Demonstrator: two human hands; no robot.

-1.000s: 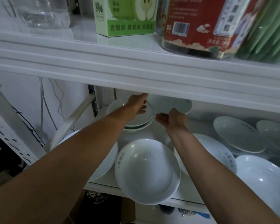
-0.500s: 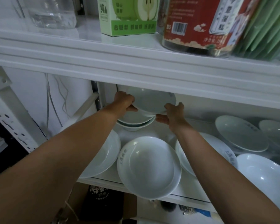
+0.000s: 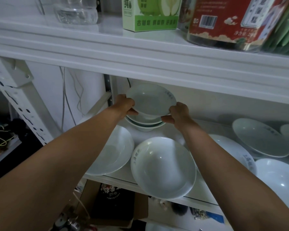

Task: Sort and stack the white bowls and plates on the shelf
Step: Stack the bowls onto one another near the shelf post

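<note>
Since a second ago my left hand (image 3: 124, 104) has left the bowl stack (image 3: 144, 125) and joined my right hand (image 3: 178, 114) on the plate (image 3: 151, 100), now held tilted over that stack. Each hand grips its rim, on opposite sides. It is round, shallow, glossy white, with grey lettering near the edge. More smooth white dishes (image 3: 163, 167) lie on the glossy white shelf (image 3: 203, 190); a cardboard box (image 3: 117, 202) sits below.

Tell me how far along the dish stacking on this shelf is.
Begun: a short bowl stack sits at the back. In hand: the left hand and right hand grip a raised bowl just above it. Left: a front bowl, a right plate and others lie spread out.
</note>
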